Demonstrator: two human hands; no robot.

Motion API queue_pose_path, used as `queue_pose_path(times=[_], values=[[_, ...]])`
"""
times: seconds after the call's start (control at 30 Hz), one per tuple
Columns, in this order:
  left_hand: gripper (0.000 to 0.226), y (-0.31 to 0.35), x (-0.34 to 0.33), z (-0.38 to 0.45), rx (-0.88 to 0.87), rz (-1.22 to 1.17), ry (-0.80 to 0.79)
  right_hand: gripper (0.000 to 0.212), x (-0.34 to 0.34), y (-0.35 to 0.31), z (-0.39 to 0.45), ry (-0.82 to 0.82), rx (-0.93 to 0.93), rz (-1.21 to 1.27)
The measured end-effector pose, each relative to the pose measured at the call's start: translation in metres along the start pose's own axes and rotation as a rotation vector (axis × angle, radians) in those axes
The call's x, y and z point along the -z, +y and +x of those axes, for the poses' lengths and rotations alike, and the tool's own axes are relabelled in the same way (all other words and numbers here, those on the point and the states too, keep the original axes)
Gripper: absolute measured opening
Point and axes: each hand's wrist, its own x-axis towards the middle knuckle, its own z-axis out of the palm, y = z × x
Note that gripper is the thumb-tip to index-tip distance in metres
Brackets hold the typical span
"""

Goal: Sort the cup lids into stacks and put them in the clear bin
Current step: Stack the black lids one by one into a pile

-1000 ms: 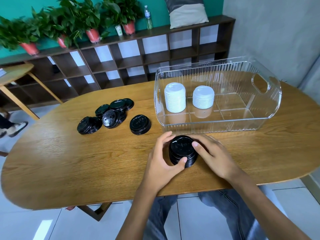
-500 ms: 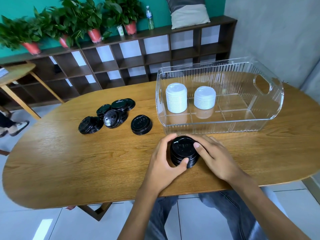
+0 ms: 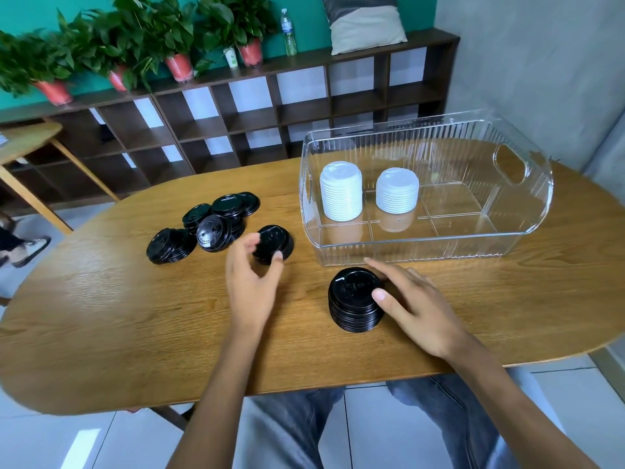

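Wooden oval bench (image 3: pixel 101 333), dark cubby shelf (image 3: pixel 236 120) behind with potted plants (image 3: pixel 176 38), a green-labelled bottle (image 3: pixel 288 33) and a cushion (image 3: pixel 365 25). Clear bin (image 3: pixel 527 228) toward the bench's far right edge: two white lid stacks (image 3: pixel 341 191) inside, at its left end. Tall black lid stack (image 3: pixel 353 304) near the front edge, just before the bin; right hand (image 3: pixel 411 306) touches its side and top, fingers relaxed, thumb on the rim. Left hand (image 3: pixel 252 279), blurred, fingers spread wide around a short black stack (image 3: pixel 275 243). Loose black lids (image 3: pixel 206 228) lie toward the left. Embossed lid lettering unreadable.
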Motion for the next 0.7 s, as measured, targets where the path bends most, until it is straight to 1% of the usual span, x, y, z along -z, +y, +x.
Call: queue_pose_path(times=[0.03,0.13,0.2,0.43,0.57,0.63,0.7], values=[[0.054,-0.005,0.0,0.01,0.03,0.08,-0.008,0.067,0.0,0.0,0.0,-0.01,0.004,-0.02],[0.08,-0.013,-0.006,0.024,0.101,0.284,-0.107,0.069,0.001,-0.002,0.001,-0.028,0.017,-0.06],[0.087,-0.016,-0.01,0.025,0.08,0.354,-0.128,0.07,0.001,-0.002,0.001,-0.03,0.017,-0.077],[0.08,-0.018,-0.007,0.02,0.056,0.272,-0.045,0.068,0.0,-0.002,0.001,-0.026,0.022,-0.062],[0.073,-0.017,-0.002,0.01,0.057,0.14,0.031,0.071,-0.001,-0.001,0.001,-0.02,0.021,-0.06],[0.071,-0.015,0.002,0.002,0.057,0.083,0.034,0.071,-0.001,0.0,0.001,-0.022,0.021,-0.057],[0.073,-0.013,0.006,-0.009,0.058,0.047,0.0,0.07,-0.001,0.0,0.002,-0.021,0.02,-0.051]])
